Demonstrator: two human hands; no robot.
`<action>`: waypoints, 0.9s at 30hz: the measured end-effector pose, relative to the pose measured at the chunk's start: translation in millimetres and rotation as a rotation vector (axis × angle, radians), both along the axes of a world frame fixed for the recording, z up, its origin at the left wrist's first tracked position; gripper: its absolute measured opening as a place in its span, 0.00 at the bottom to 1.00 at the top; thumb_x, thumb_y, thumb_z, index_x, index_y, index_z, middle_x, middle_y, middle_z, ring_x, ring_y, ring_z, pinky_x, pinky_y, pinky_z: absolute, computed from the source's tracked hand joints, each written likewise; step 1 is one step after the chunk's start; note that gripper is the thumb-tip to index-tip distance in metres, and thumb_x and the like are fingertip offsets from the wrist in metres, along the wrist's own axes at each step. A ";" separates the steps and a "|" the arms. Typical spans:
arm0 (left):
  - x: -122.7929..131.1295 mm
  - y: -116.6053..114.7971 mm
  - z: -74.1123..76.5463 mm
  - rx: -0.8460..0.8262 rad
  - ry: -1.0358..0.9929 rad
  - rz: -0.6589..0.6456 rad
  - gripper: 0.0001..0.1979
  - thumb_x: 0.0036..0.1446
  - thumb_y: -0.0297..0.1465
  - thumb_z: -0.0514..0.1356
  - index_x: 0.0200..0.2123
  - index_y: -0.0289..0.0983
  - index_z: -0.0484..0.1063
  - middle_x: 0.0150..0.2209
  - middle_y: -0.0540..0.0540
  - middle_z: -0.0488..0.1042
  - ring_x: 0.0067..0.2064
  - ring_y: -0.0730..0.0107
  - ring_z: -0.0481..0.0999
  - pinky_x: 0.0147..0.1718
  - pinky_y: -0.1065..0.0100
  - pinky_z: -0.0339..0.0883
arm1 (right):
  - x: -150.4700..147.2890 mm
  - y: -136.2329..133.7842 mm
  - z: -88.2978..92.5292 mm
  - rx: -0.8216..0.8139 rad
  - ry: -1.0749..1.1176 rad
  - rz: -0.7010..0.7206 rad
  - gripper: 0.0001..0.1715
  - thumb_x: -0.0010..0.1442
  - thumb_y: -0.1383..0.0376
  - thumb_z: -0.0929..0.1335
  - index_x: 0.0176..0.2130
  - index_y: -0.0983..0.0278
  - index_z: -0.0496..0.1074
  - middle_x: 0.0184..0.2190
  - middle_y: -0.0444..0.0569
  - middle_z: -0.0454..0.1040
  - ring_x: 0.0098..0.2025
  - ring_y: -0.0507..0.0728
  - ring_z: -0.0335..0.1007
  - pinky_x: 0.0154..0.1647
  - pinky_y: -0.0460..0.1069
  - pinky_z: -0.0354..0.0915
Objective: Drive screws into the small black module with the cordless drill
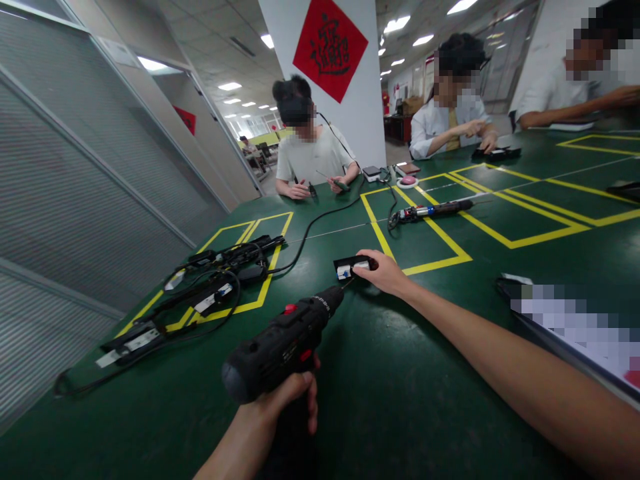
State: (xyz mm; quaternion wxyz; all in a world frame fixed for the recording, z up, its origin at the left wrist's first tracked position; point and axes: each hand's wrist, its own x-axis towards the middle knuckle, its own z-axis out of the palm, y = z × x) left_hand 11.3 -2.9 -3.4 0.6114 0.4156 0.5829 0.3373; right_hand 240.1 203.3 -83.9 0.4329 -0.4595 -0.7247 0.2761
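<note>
A black cordless drill (285,347) with red buttons is in my left hand (287,403), whose fingers wrap its grip. The drill points away from me and to the right. Its thin bit ends at or very near a small black part (353,261) with white and blue pieces on its face; I cannot tell whether they touch. My right hand (383,270) pinches the right end of that part, at the table's middle. The fingers behind the part are partly hidden.
On the green table (400,413), black cabled assemblies (215,287) lie at left within yellow tape. A wired tool-like device (435,210) lies further off. A clipboard-like board (575,333) is at right. Several people sit opposite; the nearest person (315,153) holds a screwdriver.
</note>
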 end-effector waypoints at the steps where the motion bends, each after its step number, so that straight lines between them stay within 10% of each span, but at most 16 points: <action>1: 0.0 0.0 0.3 -0.001 0.000 -0.002 0.14 0.55 0.38 0.59 0.40 0.34 0.70 0.23 0.50 0.71 0.23 0.67 0.71 0.27 0.64 0.65 | 0.1 -0.1 0.2 -0.002 0.000 0.001 0.23 0.55 0.55 0.69 0.49 0.61 0.71 0.41 0.48 0.73 0.40 0.55 0.69 0.42 0.50 0.64; 27: 2.6 -0.4 2.9 0.013 0.008 -0.007 0.14 0.55 0.39 0.59 0.39 0.34 0.70 0.23 0.50 0.71 0.23 0.67 0.71 0.27 0.64 0.65 | -0.1 0.4 0.3 -0.017 -0.001 0.010 0.23 0.56 0.54 0.69 0.49 0.60 0.71 0.41 0.48 0.73 0.40 0.55 0.69 0.42 0.50 0.65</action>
